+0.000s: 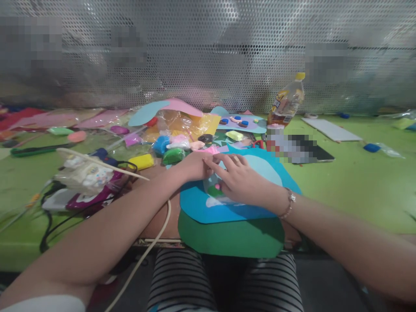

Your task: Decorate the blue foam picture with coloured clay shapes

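Observation:
My right hand (242,180) lies fingers-down on a blue foam sheet (198,203), its fingers stretched over a light blue piece (271,170) with small green and pink clay bits (216,189) under the palm. My left hand (192,166) is curled just left of it, fingertips meeting the right hand's fingers at the sheet's top edge. What it pinches, if anything, is hidden. A green foam sheet (230,238) lies beneath the blue one, overhanging the table's front edge.
Clay lumps in blue (161,144), green (173,155) and yellow (141,162) lie behind my hands among plastic bags. A wooden stick (100,164) and cables sit at left. A bottle (287,102) and a phone (320,152) stand at right. Perforated metal screen behind.

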{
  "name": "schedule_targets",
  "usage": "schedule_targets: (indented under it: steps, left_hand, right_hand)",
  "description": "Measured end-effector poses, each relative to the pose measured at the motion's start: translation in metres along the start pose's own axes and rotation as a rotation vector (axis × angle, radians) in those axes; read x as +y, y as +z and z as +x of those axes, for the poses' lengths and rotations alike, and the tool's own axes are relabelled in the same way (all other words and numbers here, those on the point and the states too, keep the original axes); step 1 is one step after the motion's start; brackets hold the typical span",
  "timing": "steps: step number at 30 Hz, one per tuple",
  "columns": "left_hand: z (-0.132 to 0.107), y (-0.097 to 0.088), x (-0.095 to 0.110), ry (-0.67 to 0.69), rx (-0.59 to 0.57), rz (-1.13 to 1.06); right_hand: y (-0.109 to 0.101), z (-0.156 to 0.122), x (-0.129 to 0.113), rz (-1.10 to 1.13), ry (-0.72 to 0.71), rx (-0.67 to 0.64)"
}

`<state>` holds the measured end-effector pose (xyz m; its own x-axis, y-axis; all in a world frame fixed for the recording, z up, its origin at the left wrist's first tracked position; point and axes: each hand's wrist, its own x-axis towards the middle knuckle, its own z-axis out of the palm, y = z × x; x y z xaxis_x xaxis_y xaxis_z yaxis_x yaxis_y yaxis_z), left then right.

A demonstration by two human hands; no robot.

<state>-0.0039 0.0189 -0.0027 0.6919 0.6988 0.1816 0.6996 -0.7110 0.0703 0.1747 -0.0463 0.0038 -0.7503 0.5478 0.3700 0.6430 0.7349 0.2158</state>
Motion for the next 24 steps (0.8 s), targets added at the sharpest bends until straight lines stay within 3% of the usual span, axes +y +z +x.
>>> schedule_targets:
  steps: [7, 12, 16, 20, 24]
  left_hand:
    - [0.001, 0.000, 0.000, 0.005, -0.026, -0.008]
    - [0.001, -0.004, 0.002, 0.008, 0.128, 0.058]
    - [0.002, -0.004, -0.002, -0.100, 0.322, 0.178]
    - [0.002, 0.006, -0.008, -0.249, 0.234, 0.154]
    - [0.004, 0.012, -0.012, -0.271, 0.148, 0.136]
  right_hand:
    - [-0.001, 0.000, -0.001, -0.003, -0.005, 0.010]
    - [-0.009, 0.000, 0.006, 0.018, 0.015, 0.061]
    - [-0.011, 0.001, 0.018, 0.033, 0.091, 0.135]
    - [-0.006, 0.001, 0.027, 0.041, 0.148, 0.148]
    - [0.000, 0.001, 0.031, 0.035, 0.167, 0.127]
